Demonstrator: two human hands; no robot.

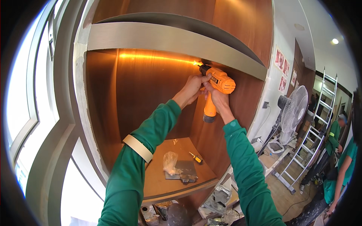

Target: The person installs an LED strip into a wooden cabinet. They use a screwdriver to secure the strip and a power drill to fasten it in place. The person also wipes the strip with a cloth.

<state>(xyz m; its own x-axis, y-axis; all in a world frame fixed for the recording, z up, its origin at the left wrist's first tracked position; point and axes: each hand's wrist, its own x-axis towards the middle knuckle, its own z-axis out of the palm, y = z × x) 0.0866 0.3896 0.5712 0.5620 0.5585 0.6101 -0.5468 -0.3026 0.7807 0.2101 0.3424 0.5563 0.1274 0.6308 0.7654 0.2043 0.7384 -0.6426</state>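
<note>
An orange cordless drill [223,83] is held up under the metal-faced shelf edge [169,39] of a brown wood cabinet. Its dark chuck points up and left, at the bright end of a glowing light strip [158,57]. My right hand [218,100] is closed round the drill's grip. My left hand [193,89] is closed against the front of the drill, below the chuck; some of its fingers are hidden. Whether the bit touches anything is lost in the glare. On the cabinet's lower shelf [154,188] lie a yellow-and-black screwdriver [197,158], a clear plastic bag [170,162] and a grey plate [184,165].
Large windows [19,94] stand on the left. To the right are a standing fan [294,109], an aluminium ladder [307,143] and people in green sleeves [333,135]. Plastic-wrapped clutter [222,196] lies below the cabinet, and a cable hangs from a wall socket [266,104].
</note>
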